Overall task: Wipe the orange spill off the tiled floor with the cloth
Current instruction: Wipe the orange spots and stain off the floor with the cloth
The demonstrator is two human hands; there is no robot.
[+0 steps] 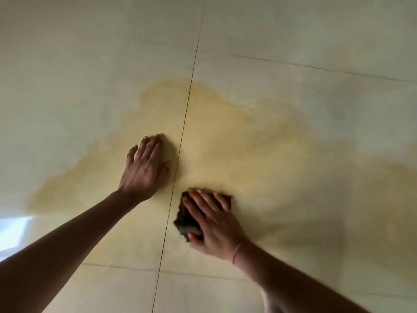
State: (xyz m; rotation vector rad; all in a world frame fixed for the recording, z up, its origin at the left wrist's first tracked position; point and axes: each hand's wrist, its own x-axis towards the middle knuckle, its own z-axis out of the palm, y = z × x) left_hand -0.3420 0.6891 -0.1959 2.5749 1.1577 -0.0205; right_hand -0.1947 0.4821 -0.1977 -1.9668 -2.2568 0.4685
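A wide, thin orange spill (237,136) spreads across the pale tiled floor (90,53), from the left middle to the right edge. My right hand (214,224) presses flat on a small dark cloth (185,220) at the near side of the spill, just right of the long grout line (180,143). The thumb wraps under the cloth's near edge and most of the cloth is hidden by the hand. My left hand (144,168) lies flat on the wet tile left of that grout line, fingers spread, holding nothing.
A paler orange patch (352,57) stains the tile at the far right. A bright window reflection (13,231) shows on the floor at the left edge. A cross grout line (135,268) runs near my forearms.
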